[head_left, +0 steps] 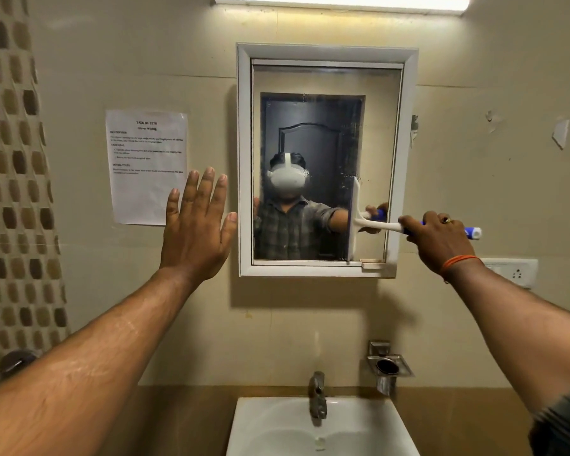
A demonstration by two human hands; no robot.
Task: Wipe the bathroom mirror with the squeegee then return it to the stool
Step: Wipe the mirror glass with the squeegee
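Note:
The white-framed bathroom mirror point(326, 80) hangs on the beige wall straight ahead. A white squeegee point(355, 222) with a blue handle lies with its blade upright against the lower right part of the glass. My right hand point(438, 241) grips the blue handle just right of the mirror frame. My left hand point(196, 225) is flat with fingers spread, against or close to the wall beside the mirror's left edge, the thumb near the frame. Smears and droplets show on the glass above the blade. The stool is out of sight.
A white sink point(323, 429) with a metal tap point(317, 394) sits below the mirror. A metal holder point(389, 365) juts from the wall at its right. A printed sheet point(147, 166) is taped left of the mirror; a socket plate point(515, 273) is at right.

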